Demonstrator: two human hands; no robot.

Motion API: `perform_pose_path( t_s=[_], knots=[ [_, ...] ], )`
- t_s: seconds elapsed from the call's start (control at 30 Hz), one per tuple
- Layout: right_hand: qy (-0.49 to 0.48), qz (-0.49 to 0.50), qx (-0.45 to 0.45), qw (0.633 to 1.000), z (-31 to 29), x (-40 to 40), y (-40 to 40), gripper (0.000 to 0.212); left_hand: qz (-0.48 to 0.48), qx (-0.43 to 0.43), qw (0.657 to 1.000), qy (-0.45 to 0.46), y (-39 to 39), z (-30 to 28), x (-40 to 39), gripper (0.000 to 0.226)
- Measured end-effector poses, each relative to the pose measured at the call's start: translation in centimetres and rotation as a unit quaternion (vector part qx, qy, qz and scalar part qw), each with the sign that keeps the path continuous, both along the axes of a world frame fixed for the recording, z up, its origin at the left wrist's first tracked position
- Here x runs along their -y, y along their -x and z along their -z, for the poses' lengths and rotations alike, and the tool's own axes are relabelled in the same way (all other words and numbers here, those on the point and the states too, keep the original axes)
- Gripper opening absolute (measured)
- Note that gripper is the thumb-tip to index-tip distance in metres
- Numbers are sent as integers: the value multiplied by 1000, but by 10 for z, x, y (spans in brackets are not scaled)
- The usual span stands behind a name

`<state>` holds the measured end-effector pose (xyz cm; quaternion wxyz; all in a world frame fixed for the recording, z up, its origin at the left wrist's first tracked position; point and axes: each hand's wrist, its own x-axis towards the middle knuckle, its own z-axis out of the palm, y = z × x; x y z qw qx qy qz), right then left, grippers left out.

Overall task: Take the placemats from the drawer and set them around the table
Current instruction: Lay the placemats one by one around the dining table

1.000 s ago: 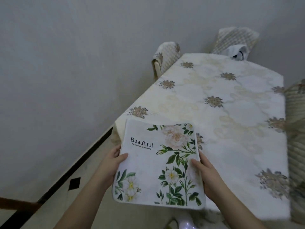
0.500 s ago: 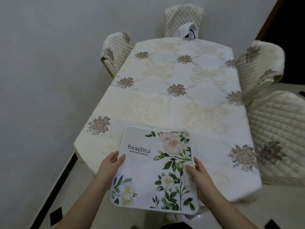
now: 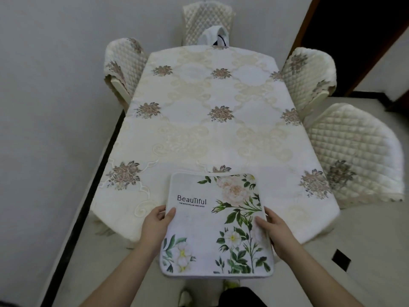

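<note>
Both hands grasp one placemat by its side edges — left hand with thumb on top, right hand likewise. It hangs level between them, its far edge over the near end of the table. Looks light, soft but holding flat; probably droops if held one-handed. Side edges seem the best hold — whether more mats lie beneath, cannot tell

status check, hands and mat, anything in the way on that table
Left hand and right hand grip the placemat by its sides. Mat held over near table edge, not laid. Nothing on the cloth ahead.
</note>
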<state>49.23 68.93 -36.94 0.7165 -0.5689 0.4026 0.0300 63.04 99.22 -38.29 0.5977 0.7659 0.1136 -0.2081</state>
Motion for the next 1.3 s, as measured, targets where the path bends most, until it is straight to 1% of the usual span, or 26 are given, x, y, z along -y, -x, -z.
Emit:
perform_pose_path(
  t_s=[0.07,0.1,0.2,0.27,0.4,0.47,0.53,0.6,0.77,0.9,1.0,1.1,1.17,1.23,1.3],
  knots=[
    [57,-10,-16,998,3,-11,1,33,31,-19,999,5,-3,4,-9,23],
    [91,-14,-26,995,3,-15,2,34,49,-15,999,-9,-4,7,-13,26],
    [179,-21,-47,982,1,-23,3,39,100,18,993,-55,-7,11,-19,36],
    [218,-39,-59,973,1,-26,6,39,131,41,986,-89,-4,11,-20,39],
    [269,-96,-94,954,4,-19,13,39,167,84,974,-130,3,14,-20,47],
    [287,-120,-106,944,5,-15,16,40,179,113,962,-174,5,18,-18,50],
    [303,-153,-106,935,4,-13,18,43,184,121,951,-218,10,20,-14,55],
    [316,-182,-98,926,3,-13,19,47,185,115,948,-233,16,20,-9,58],
    [328,-209,-78,918,1,-14,21,53,154,97,957,-227,24,18,-2,64],
    [319,-209,-70,922,2,-15,22,58,137,91,964,-209,27,15,-2,65],
    [288,-192,-85,934,-2,-20,22,63,148,102,963,-202,27,15,-5,64],
    [249,-154,-78,953,-5,-23,24,63,140,119,964,-190,28,12,-6,63],
    [215,-118,-81,966,-6,-20,25,62,120,112,975,-151,31,9,-6,60],
    [172,-97,-84,977,-4,-16,26,59,81,69,991,-85,32,6,-8,60],
    [133,-87,-84,984,-2,-13,27,56,46,40,997,-38,33,7,-10,60]
  ],
)
